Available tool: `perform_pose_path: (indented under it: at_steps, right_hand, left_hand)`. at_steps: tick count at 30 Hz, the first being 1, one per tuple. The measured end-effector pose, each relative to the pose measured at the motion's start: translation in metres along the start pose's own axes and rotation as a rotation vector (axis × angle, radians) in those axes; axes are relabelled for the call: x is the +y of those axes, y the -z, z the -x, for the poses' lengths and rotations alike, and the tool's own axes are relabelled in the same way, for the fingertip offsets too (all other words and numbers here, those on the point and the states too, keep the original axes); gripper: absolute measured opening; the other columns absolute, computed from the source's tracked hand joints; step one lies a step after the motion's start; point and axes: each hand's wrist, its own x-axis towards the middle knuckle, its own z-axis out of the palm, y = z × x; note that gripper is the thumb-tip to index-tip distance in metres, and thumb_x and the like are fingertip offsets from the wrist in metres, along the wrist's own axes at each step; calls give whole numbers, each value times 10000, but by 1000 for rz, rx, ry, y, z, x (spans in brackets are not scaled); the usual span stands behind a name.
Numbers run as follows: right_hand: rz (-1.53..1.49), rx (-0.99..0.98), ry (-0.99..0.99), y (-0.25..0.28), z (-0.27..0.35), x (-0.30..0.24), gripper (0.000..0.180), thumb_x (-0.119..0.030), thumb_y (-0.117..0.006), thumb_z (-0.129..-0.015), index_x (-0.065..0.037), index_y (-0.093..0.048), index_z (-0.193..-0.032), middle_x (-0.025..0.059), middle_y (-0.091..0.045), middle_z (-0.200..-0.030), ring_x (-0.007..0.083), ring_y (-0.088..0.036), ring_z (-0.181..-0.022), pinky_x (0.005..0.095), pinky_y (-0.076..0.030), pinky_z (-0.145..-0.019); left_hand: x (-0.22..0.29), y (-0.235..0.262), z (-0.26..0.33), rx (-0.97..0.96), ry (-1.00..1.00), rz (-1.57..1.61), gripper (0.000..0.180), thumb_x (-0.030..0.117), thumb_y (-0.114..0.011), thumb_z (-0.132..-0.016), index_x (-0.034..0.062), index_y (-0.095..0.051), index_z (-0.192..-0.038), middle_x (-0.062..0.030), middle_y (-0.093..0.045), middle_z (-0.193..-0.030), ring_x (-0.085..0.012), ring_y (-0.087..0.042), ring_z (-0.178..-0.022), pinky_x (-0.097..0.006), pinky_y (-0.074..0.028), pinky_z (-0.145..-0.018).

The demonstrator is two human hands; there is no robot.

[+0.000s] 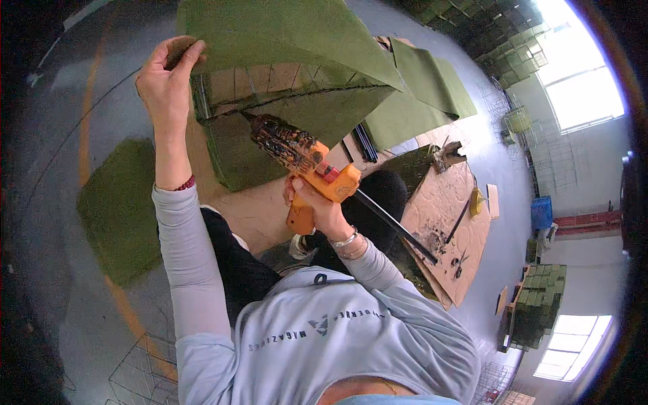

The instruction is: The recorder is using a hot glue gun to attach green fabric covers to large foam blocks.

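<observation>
My left hand [165, 77] is raised at the upper left, pinching the edge of a green fabric flap [283, 34] between thumb and fingers. Below the lifted flap lies an open box-shaped piece of green fabric [283, 145], with a wire grid showing inside. My right hand [320, 208] is wrapped round the handle of an orange hot glue gun [347, 181]. Dark, glossy residue coats its front half. The nozzle points up and left at a dark seam along the box's edge; whether it touches cannot be told. From the gun's rear sticks a long black glue stick [398, 228].
Cardboard [455, 219] on the right holds scissors [460, 264], a yellow-handled tool [476, 201] and dark scraps. Black sticks [364, 143] lie beyond my knee. Another green fabric piece [118, 216] is on the floor at left. A wire frame [145, 368] stands lower left; stacked green boxes [543, 297] stand right.
</observation>
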Motion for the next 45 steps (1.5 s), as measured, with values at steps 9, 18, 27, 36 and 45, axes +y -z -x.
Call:
perform_pose_path:
  at_steps: [9,18,27,36,45]
  right_hand:
    - [24,19,44,-1,-2,6,207,-169,-573,-862,-42,-487,-1001,38,-513,-749,120,-507,-669,276,-436,-600]
    - [12,-38,-19,-4,0,8,218,-179,-565,-867,-44,-482,-1017,30,-510,-746,122,-513,-680,267,-431,-605]
    - [-78,-95,7,-15,-1,10,179,-190,-586,-863,-47,-530,-955,-6,-529,-770,97,-503,-688,254,-425,-616]
    - [-159,9,1,-16,6,2,259,-190,-608,-852,-29,-540,-1044,41,-597,-939,123,-567,-855,265,-461,-755]
    - [-215,175,162,17,4,1,295,-151,-550,-861,8,-482,-1100,90,-552,-967,212,-559,-904,384,-462,-819]
  left_hand:
    - [2,-2,1,-5,26,7,155,96,-700,-756,-3,-650,-864,-25,-645,-763,-82,-586,-681,-216,-464,-670]
    - [4,-5,2,6,1,-61,136,87,-695,-757,-4,-652,-849,-27,-647,-749,-87,-594,-671,-217,-467,-667]
    - [-1,-1,1,-22,29,39,138,83,-690,-763,-8,-650,-859,-32,-649,-759,-84,-594,-684,-217,-470,-662]
    - [-4,3,-1,-44,11,45,134,84,-690,-764,-7,-650,-854,-26,-647,-757,-78,-587,-689,-210,-463,-670]
    - [1,-1,1,-15,-9,-32,136,93,-689,-764,-9,-647,-843,-26,-647,-747,-76,-584,-684,-205,-454,-666]
